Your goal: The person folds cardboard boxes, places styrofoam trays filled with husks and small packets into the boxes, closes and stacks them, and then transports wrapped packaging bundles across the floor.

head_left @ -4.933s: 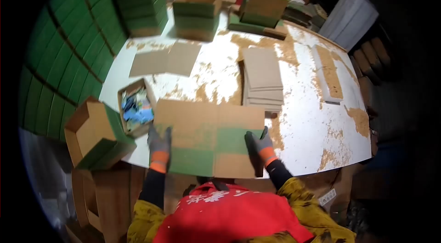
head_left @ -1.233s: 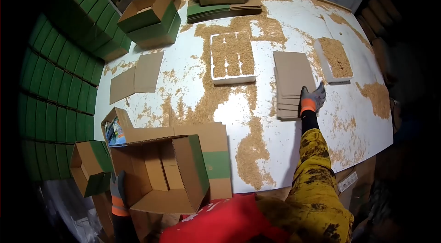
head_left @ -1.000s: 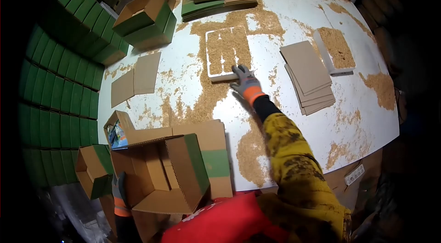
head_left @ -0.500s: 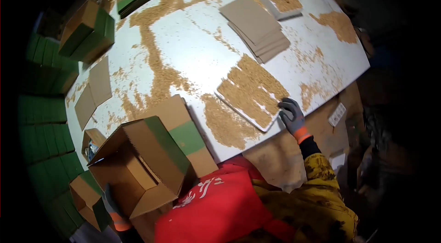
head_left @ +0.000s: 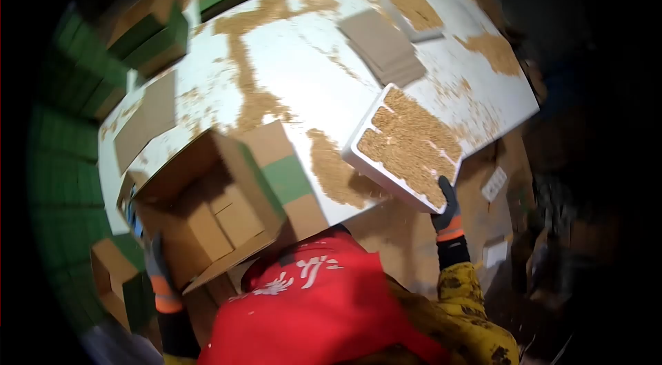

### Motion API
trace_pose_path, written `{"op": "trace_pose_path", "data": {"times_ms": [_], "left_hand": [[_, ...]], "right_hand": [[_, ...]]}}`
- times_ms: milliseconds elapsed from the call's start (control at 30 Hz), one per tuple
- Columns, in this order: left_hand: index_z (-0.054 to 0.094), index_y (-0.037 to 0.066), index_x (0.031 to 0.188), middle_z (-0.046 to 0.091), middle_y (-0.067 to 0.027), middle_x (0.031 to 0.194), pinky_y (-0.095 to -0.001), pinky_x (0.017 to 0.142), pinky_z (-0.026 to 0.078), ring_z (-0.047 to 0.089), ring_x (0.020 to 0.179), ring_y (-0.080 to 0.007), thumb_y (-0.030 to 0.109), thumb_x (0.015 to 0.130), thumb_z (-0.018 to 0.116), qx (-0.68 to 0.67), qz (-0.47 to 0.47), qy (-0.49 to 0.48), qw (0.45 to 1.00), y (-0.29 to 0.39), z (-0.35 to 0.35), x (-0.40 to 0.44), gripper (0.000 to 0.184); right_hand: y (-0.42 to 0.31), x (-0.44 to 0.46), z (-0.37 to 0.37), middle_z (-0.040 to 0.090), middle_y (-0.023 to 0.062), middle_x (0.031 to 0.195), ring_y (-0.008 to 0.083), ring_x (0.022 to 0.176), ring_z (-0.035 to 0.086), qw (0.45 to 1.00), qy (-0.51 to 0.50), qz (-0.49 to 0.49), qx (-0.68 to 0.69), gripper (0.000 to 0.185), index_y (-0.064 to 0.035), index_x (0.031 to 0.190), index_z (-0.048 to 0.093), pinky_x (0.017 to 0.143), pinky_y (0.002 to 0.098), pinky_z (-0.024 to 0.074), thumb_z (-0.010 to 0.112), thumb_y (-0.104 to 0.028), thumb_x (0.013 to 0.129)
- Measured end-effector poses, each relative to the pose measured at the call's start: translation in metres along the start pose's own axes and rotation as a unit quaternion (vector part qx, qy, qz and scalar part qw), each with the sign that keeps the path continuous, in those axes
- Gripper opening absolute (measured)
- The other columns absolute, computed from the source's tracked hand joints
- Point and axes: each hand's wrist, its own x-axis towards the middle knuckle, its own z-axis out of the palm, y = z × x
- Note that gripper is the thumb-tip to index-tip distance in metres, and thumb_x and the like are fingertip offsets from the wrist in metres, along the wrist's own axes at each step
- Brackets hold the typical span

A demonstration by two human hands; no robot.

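Observation:
My right hand (head_left: 448,208), in a grey glove with an orange cuff, grips the near right corner of a white foam tray (head_left: 386,175). Tan loose flakes or husks (head_left: 410,134) fill the tray, and white dividers show through. It is tilted and raised off the table. At the lower left, my left hand (head_left: 157,265) grips the side wall of an open cardboard box (head_left: 255,189) with a green band. Part of that hand is hidden by the box wall. Inside, the box shows only bare cardboard.
The white table (head_left: 289,68) carries scattered tan flakes, a stack of cardboard sheets (head_left: 383,47) and another filled foam tray (head_left: 417,13). Green-banded boxes (head_left: 155,34) stand at the far left. More green boxes (head_left: 65,206) are stacked beside the table. A power strip (head_left: 494,184) lies at right.
My right hand has taken hold of the foam tray and lifted its near side up from the table. My left hand now sits higher along the box, whose opening has turned slightly.

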Motion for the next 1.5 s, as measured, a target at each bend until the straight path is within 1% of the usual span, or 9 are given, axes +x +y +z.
{"op": "trace_pose_path", "data": {"times_ms": [400,633,733,900,1067,1133,1200,1367,1500], "left_hand": [[0.034,0.0,0.139,0.031,-0.017,0.146,-0.0318,0.109,0.027,0.036,0.131,-0.0254,0.028,0.098,0.042,-0.405,-0.223,0.11,0.88,0.157,-0.021,0.03,0.051],[0.056,-0.002,0.115,0.06,-0.0096,0.105,-0.0277,0.083,0.046,0.056,0.094,-0.0152,0.022,0.096,0.051,-0.56,-0.211,0.294,0.745,0.159,0.006,0.042,0.031],[0.06,0.002,0.111,0.062,-0.0056,0.102,-0.0271,0.075,0.047,0.056,0.088,-0.012,0.021,0.094,0.053,-0.691,-0.313,0.229,0.61,0.113,0.005,0.045,0.026],[0.062,0.001,0.104,0.066,-0.013,0.091,-0.0334,0.073,0.048,0.062,0.08,-0.0263,0.024,0.09,0.055,-0.292,-0.378,0.402,0.781,-0.053,0.051,0.073,0.028],[0.064,0.003,0.098,0.063,-0.026,0.095,-0.0476,0.071,0.049,0.061,0.084,-0.0419,0.038,0.089,0.048,-0.052,-0.486,0.149,0.859,-0.11,0.073,0.118,0.039],[0.065,0.003,0.089,0.064,-0.0243,0.088,-0.047,0.068,0.05,0.062,0.08,-0.0415,0.021,0.089,0.044,0.129,-0.33,0.039,0.934,-0.177,0.132,0.111,0.028],[0.063,-0.004,0.09,0.063,-0.0273,0.089,-0.0487,0.068,0.049,0.062,0.081,-0.0438,0.027,0.086,0.049,-0.049,-0.522,0.143,0.839,-0.173,0.123,0.122,0.034],[0.067,-0.002,0.088,0.069,-0.0157,0.082,-0.0387,0.066,0.049,0.066,0.072,-0.0269,0.026,0.08,0.067,-0.142,-0.495,0.238,0.823,-0.173,0.089,0.113,0.03],[0.067,-0.002,0.096,0.07,-0.0134,0.087,-0.0342,0.067,0.05,0.065,0.073,-0.022,0.026,0.079,0.071,-0.092,-0.512,0.264,0.813,-0.144,0.059,0.105,0.032]], "right_hand": [[-0.169,-0.048,0.233,0.057,0.0082,0.111,0.0167,0.089,0.058,0.918,-0.34,-0.06,-0.196,0.053,0.0017,0.133,0.042,0.082,0.0322,0.0484,0.056,-0.017,0.085],[-0.172,-0.086,0.332,0.053,0.0139,0.119,0.0222,0.096,0.059,0.884,-0.421,0.085,-0.183,0.074,-0.0028,0.141,0.026,0.083,0.0322,0.05,0.067,-0.01,0.08],[-0.159,-0.068,0.34,0.05,0.0162,0.125,0.024,0.099,0.059,0.782,-0.467,-0.096,-0.4,0.081,-0.0027,0.141,0.027,0.085,0.0376,0.0499,0.073,-0.024,0.079],[-0.168,-0.067,0.377,0.066,0.0157,0.075,0.032,0.074,0.065,0.474,-0.49,-0.188,-0.707,0.085,0.0045,0.12,0.046,0.069,0.0376,0.0502,0.056,-0.068,0.076],[-0.123,-0.05,0.4,0.067,0.0146,0.078,0.0288,0.075,0.067,0.252,-0.457,-0.261,-0.812,0.059,-0.0041,0.085,0.067,0.063,0.0383,0.0512,0.056,-0.062,0.08],[-0.072,-0.034,0.376,0.065,0.0104,0.07,0.025,0.063,0.066,0.222,-0.482,-0.409,-0.743,0.021,-0.01,0.077,0.065,0.051,0.0381,0.0488,0.055,-0.027,0.084],[-0.06,-0.037,0.373,0.065,0.0087,0.074,0.0228,0.068,0.066,0.204,-0.51,-0.409,-0.728,0.014,-0.0093,0.081,0.064,0.054,0.0362,0.0485,0.053,-0.019,0.081],[-0.145,0.024,0.367,0.067,0.0088,0.098,0.0166,0.086,0.064,0.756,-0.601,-0.063,-0.25,0.028,-0.0084,0.112,0.062,0.075,0.0296,0.0515,0.063,-0.022,0.088],[-0.058,0.226,0.321,0.065,0.0116,0.107,0.0208,0.099,0.062,0.845,-0.266,-0.226,-0.405,0.038,-0.0047,0.116,0.059,0.084,0.0326,0.0501,0.068,-0.018,0.082]]}}
